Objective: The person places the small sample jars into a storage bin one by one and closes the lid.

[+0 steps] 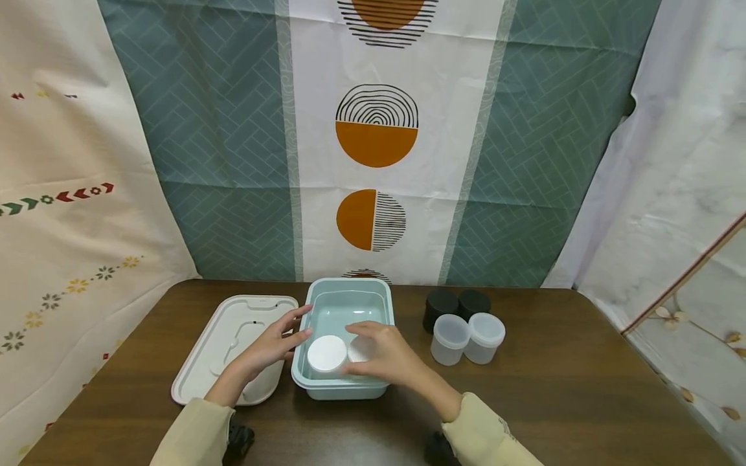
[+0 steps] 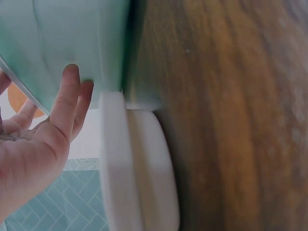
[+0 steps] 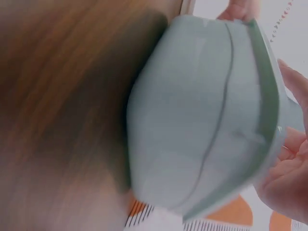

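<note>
A light blue-green plastic tub (image 1: 342, 391) stands on the table, with a round white-topped container (image 1: 327, 354) inside at its near left. Beside it in the tub is a second round white container (image 1: 360, 349), partly hidden by my right hand (image 1: 384, 355), whose thumb and fingers curve round it. In the right wrist view, the tub wall (image 3: 187, 110) hides most of what that hand holds. My left hand (image 1: 269, 346) lies at the tub's left side, its fingers extended and spread against the rim and outer wall; the left wrist view shows its fingertips (image 2: 70, 72) by that wall.
A white lid (image 1: 204, 349) with a moulded top lies left of the tub, partly under my left forearm. To the right stand two black containers (image 1: 441, 304) and two translucent lidded cups (image 1: 450, 340). A patterned curtain (image 1: 233, 162) hangs behind the wooden table (image 1: 559, 388).
</note>
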The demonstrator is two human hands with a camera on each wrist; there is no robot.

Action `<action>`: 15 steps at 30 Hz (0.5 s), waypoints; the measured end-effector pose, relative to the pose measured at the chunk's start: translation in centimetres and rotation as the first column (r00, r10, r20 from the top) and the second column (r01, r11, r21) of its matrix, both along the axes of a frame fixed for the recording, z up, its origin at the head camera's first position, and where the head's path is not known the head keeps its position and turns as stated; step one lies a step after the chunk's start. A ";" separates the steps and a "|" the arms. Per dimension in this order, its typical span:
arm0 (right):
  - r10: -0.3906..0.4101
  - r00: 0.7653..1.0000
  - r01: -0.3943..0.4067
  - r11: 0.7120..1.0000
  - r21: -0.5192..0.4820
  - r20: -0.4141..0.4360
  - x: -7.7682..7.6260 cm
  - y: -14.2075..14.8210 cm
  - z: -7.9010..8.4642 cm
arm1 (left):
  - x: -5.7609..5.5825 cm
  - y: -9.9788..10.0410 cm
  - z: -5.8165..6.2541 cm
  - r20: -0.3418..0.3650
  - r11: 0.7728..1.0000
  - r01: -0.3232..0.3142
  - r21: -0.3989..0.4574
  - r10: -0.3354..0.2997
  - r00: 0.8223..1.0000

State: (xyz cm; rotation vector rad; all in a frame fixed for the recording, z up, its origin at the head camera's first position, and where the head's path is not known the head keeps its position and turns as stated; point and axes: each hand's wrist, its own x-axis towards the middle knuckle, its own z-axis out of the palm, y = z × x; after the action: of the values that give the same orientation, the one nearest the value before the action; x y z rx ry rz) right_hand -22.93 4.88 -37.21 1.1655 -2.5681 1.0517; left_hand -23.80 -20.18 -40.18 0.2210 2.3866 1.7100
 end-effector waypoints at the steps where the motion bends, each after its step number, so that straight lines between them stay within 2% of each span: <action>1: -0.008 1.000 0.009 1.000 -0.027 0.012 0.0 0.5 0.1 | 0.0 0.0 0.0 0.000 1.000 -0.004 -0.002 0.004 1.000; 7: -0.068 0.997 0.074 0.987 -0.141 0.045 -0.2 4.1 0.4 | 0.1 0.1 0.2 -0.016 1.000 0.025 0.005 -0.025 1.000; 15: -0.235 0.971 0.239 0.956 -0.169 0.042 -1.2 10.0 0.4 | 0.2 0.1 0.2 -0.006 1.000 0.024 0.015 -0.024 1.000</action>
State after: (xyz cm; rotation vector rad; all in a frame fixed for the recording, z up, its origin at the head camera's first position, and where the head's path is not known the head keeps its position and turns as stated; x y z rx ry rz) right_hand -24.13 14.87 -36.78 0.7851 -2.4931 1.2053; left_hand -23.63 -20.06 -39.97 0.2555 2.3659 1.7196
